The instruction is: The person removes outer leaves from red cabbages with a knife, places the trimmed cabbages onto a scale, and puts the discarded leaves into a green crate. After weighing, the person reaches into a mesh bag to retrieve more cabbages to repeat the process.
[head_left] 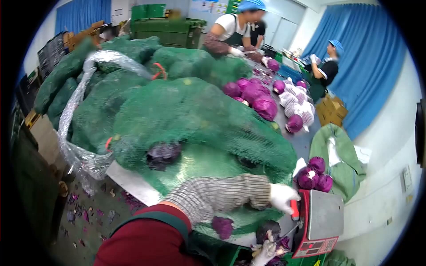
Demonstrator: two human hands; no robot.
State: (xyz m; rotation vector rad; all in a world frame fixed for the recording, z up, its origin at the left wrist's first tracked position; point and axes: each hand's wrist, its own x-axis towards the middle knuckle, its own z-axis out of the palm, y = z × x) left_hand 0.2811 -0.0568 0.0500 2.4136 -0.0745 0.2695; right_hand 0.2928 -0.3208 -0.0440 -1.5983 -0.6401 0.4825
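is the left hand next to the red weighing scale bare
No, the left hand wears a white glove that meets a grey striped sleeve.

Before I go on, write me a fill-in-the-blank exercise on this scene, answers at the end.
1. The left hand, at the red handle, wears a white ____.
2. The big mesh bags are ____ in colour.
3. The cabbages beside the scale are ____ in colour.
4. The far-right co-worker stands near a blue ____.
Missing words: glove; green; purple; curtain.
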